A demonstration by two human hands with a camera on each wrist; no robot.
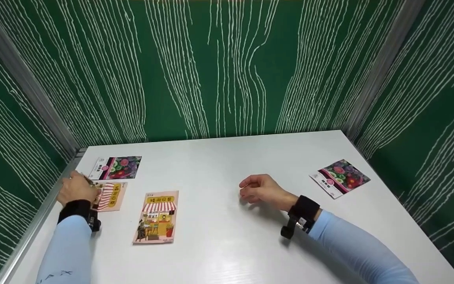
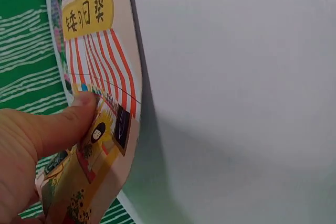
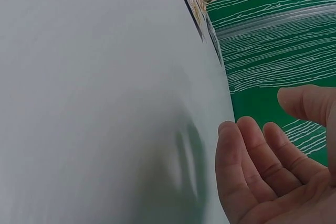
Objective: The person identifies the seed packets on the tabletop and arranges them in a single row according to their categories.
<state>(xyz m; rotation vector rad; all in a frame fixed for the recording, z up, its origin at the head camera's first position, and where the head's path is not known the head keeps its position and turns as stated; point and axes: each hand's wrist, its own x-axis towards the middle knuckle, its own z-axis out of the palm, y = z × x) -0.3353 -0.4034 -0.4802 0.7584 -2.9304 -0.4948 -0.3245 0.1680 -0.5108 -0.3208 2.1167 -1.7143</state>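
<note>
Left hand point(image 1: 76, 190) pinches one pink striped packet point(image 1: 113, 196) at the far left of the white table point(image 1: 219, 252), while the right hand point(image 1: 264, 192) has softly bent fingers and another pink packet point(image 1: 157, 217) lies between them

Pink packet point(image 1: 116, 199) at the worktop's point(image 1: 215, 173) left edge reads "矮向日葵"; same characters on the second pink packet point(image 1: 157, 219), farther in from that edge. Floral packets near the far-left corner point(image 1: 126, 167) and right edge point(image 1: 345, 176): lettering too small to read. Left sleeve point(image 1: 67, 248): "A X", partly cut off.
</note>
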